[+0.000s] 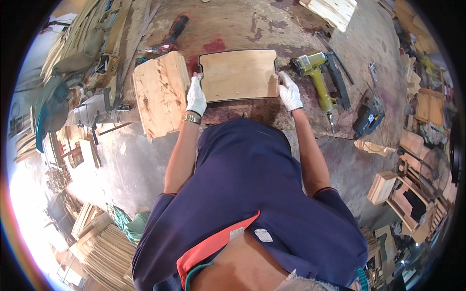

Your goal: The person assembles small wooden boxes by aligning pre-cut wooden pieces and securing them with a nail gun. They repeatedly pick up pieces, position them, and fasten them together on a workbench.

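Observation:
A pale wooden panel (239, 75) with a dark rim around its edge lies flat in front of me at the workbench. My left hand (196, 99), in a white knit glove with a watch at the wrist, grips the panel's left edge. On the opposite edge, my right hand (291, 93), also gloved, holds the panel; its fingers are partly hidden at the side. Close to the left hand sits a stack of rough wooden boards (161, 92). A yellow-green air nailer (316, 77) lies just beyond the right hand.
On the workbench (233, 29) are a red-and-black power tool (173, 34) at the back left, a dark blue power tool (369, 117) at the right and pale boards (332, 12) at the far right. A mitre saw (52, 109) stands left. Wooden crates (410, 201) are at lower right.

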`<state>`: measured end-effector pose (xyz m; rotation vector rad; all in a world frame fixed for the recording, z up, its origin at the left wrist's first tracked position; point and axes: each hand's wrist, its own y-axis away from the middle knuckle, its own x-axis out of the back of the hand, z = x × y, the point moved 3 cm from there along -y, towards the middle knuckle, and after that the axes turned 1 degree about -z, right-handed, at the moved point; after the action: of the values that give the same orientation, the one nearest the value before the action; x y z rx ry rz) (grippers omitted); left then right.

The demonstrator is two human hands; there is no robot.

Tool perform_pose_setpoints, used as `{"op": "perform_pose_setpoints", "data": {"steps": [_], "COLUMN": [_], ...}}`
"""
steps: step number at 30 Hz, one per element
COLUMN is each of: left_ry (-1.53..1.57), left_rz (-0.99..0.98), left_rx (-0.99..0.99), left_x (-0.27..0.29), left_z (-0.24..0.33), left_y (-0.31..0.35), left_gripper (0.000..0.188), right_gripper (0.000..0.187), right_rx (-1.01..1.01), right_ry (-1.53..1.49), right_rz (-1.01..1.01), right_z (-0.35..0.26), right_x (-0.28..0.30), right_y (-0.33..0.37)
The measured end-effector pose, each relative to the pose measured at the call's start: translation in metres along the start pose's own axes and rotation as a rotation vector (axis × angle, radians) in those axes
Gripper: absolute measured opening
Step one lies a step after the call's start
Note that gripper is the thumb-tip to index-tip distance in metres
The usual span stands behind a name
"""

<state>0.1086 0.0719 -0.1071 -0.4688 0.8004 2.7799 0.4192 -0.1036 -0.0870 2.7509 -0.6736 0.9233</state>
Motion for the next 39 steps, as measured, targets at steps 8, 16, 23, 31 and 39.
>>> {"op": "perform_pose_setpoints", "data": {"steps": [8,16,23,31,39], "left_ry": [0.158,-0.032,-0.249,-0.433,-0.432], "left_rz": [0.182,0.073,0.047,0.06,0.209], "left_rx": [0.081,0.01,-0.022,-0.004,-0.015], "left_x": [-0.001,0.009,0.003,-0.01,-0.007], "left_z": [0.015,0.004,0.0,0.019,0.009], "left_y": [0.008,0.0,0.005,0.02,-0.001], "left_gripper": [0.039,0.074,0.063,0.064,0.068], "right_gripper": [0.044,0.05,0.048,0.045,0.046], "right_rx": [-0.127,-0.177,-0.098,-0.525,-0.526], "right_ry": [0.272,0.229,-0.099,-0.646,-0.585], "right_rz": [-0.062,-0.023,0.065,-0.009,-0.01], "right_z": [-0.011,-0.005,0.023,0.011,0.005], "right_x": [-0.014,-0.02,-0.013,0.005,0.005], "right_y": [-0.002,-0.011,-0.009,0.007,0.01]}}
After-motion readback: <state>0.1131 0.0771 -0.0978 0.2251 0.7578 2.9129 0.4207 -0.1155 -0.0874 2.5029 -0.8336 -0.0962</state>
